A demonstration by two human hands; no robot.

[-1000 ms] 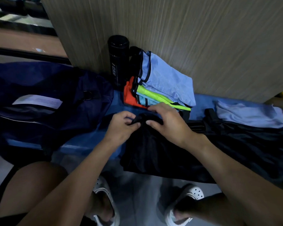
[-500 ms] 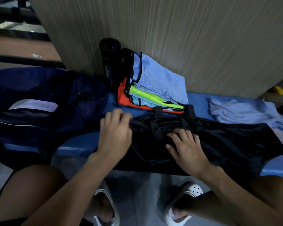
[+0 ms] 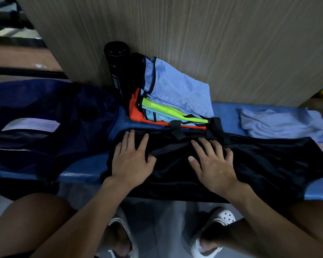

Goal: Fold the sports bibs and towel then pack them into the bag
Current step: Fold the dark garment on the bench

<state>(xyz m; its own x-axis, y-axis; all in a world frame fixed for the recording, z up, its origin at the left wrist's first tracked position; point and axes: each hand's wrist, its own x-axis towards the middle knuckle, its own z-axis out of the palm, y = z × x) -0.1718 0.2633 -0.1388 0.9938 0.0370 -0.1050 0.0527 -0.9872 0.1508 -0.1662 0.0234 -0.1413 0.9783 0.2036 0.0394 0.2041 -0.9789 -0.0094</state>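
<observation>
The left hand [image 3: 131,161] and right hand [image 3: 213,164] press flat, fingers spread, on the black shiny bib [image 3: 259,161]. At left, the navy fabric bag [image 3: 78,116] bears a white label [image 3: 31,124], its writing unreadable.

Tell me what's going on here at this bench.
A person seated at a blue bench is working on a black bib. The left hand and right hand lie flat on it, fingers spread. Behind it, a stack of folded bibs sits beside a black bottle. A light blue towel lies rumpled and unfolded at the right. The navy bag sits at the left.
</observation>
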